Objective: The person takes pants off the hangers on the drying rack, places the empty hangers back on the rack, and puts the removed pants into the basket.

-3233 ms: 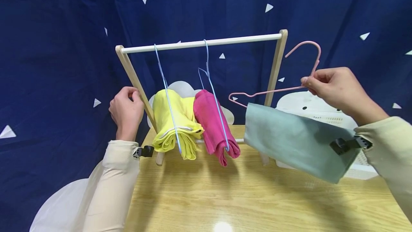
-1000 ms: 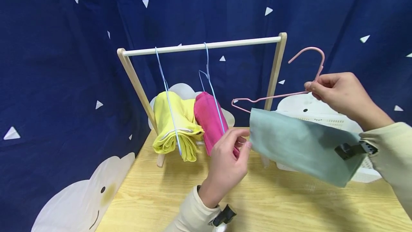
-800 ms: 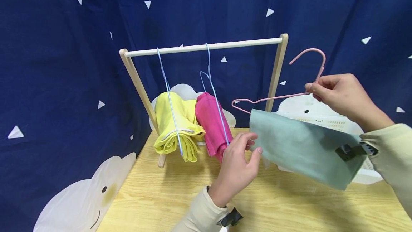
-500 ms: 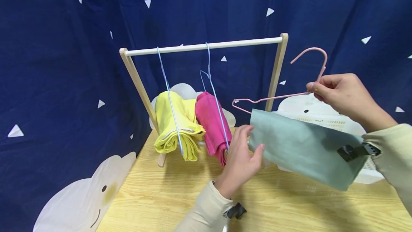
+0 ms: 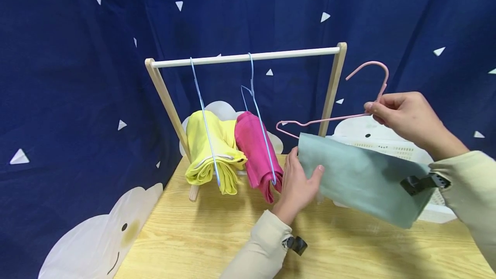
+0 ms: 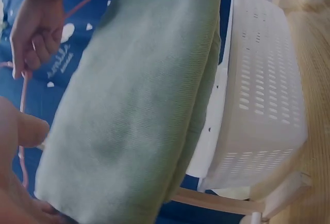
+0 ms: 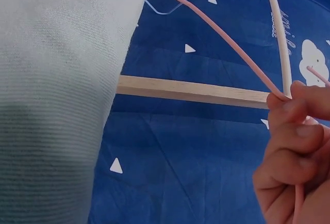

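My right hand (image 5: 407, 117) pinches the pink clothes hanger (image 5: 341, 118) at the base of its hook, to the right of the rack. Over the hanger's lower bar hangs a folded grey-green cloth (image 5: 360, 180), finely ribbed in the right wrist view. My left hand (image 5: 296, 184) is at the cloth's left end, its fingers partly behind the edge and its thumb spread in front. In the left wrist view, that thumb (image 6: 31, 130) stands beside the cloth's edge. The cloth hides most of the hanger's lower bar.
A wooden rack with a white rail (image 5: 294, 54) stands on the wooden table (image 5: 186, 244). Two blue hangers on it carry a folded yellow cloth (image 5: 207, 141) and a folded magenta cloth (image 5: 253, 145). A white perforated basket (image 6: 263, 80) stands right of the rack, behind the green cloth.
My left hand has moved from the rack's left post across to the green cloth's left end, its thumb now overlapping the cloth. The right hand still holds the pink hanger, slightly lower than before.
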A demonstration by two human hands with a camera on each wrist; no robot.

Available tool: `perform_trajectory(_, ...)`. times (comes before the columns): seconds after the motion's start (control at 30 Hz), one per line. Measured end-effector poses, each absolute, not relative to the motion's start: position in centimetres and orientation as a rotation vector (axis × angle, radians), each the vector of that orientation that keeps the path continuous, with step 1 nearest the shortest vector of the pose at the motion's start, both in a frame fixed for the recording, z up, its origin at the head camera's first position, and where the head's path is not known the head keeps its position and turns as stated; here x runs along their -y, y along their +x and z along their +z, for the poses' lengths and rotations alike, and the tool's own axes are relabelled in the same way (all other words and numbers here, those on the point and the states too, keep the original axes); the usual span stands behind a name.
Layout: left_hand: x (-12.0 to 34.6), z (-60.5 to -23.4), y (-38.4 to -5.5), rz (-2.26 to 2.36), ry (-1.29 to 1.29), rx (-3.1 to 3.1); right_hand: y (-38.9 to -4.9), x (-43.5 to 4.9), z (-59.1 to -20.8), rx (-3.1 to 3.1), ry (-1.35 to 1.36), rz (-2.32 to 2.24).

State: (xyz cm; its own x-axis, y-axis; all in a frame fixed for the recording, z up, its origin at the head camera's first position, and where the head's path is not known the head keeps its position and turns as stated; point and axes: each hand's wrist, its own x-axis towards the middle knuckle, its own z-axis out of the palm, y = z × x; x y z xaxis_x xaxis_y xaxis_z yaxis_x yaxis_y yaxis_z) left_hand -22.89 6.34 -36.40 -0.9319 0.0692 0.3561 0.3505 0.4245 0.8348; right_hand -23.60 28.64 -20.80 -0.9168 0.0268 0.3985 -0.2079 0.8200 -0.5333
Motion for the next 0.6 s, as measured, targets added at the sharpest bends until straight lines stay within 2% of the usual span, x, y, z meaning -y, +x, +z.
perform_trajectory(0.3, -6.4, -36.8, -24.5, -1.706, -0.288, 2.421, -23.6, -28.1, -21.0, 2.635, 0.159, 0.834)
perform_trajectory(0.6, -7.2, -35.7, -25.0, -1.804, -0.104, 2.314, -23.5, -27.7, -20.9, 2.616, 0.195, 0.843)
